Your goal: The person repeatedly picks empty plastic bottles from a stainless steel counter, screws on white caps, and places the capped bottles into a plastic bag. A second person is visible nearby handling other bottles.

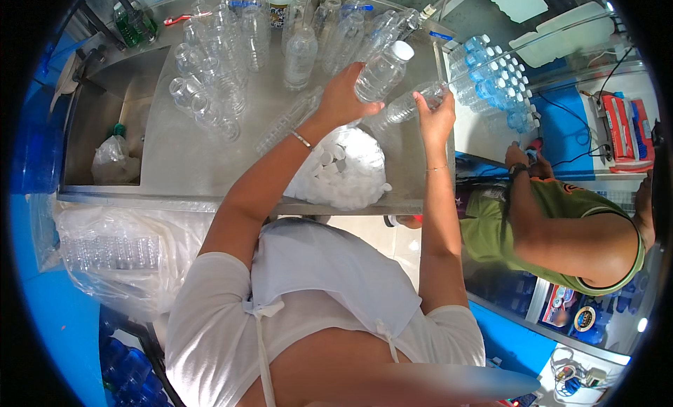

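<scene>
My left hand (pixel 344 99) grips a clear plastic bottle (pixel 379 75) with a white cap, held up over the steel counter (pixel 184 160). My right hand (pixel 435 112) is closed around another clear plastic bottle (pixel 402 108), which lies tilted; its neck is hidden by the fingers. Below both hands, near the counter's front edge, sits a clear plastic bag (pixel 363 181) with loose white caps (pixel 328 162) in its opening. One empty bottle (pixel 289 120) lies under my left forearm. An upright clear bottle (pixel 301 57) stands beyond my left hand.
Several clear bottles (pixel 210 81) stand and lean at the counter's back and left. A steel sink (pixel 100 139) at left holds a knotted bag. Right of the counter are capped bottles with blue labels (pixel 486 81) and a co-worker in a green sleeveless top (pixel 573 217). A toothbrush (pixel 184 19) lies behind.
</scene>
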Available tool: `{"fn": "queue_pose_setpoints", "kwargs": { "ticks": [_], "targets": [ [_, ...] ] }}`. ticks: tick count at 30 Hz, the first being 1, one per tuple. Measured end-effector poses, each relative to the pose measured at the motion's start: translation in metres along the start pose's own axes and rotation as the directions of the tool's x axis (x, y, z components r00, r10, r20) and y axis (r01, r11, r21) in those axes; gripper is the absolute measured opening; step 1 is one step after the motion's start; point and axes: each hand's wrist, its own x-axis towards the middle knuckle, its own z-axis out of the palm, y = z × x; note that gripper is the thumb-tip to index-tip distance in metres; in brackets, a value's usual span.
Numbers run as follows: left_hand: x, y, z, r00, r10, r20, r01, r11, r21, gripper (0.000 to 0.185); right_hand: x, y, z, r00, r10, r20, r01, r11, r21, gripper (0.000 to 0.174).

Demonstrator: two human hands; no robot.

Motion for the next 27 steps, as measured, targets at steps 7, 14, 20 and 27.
{"fn": "queue_pose_setpoints", "kwargs": {
  "ticks": [7, 14, 20, 27],
  "targets": [
    [-0.045, 0.040, -0.035, 0.922, -0.096, 0.374, 0.145, 0.984, -0.106, 0.082, -0.025, -0.064, -0.026, 0.982, -0.158, -0.102, 0.187, 0.883, 0.430, 0.054],
    [-0.075, 0.062, -0.037, 0.449, 0.308, 0.839, 0.879, 0.014, -0.476, 0.063, -0.045, -0.099, -0.028, 0.907, -0.214, 0.362, -0.419, -0.391, 0.819, 0.033],
    [-0.078, 0.066, -0.053, 0.577, 0.010, 0.816, 0.729, 0.443, -0.521, 0.055, -0.033, -0.094, -0.072, 0.907, -0.171, 0.386, -0.194, 0.643, 0.741, 0.039],
    [-0.081, 0.087, -0.066, 0.333, 0.314, 0.889, 0.819, 0.371, -0.437, 0.075, -0.020, -0.102, -0.113, 0.784, -0.587, 0.201, 0.417, 0.738, 0.530, 0.042]
  ]
}}
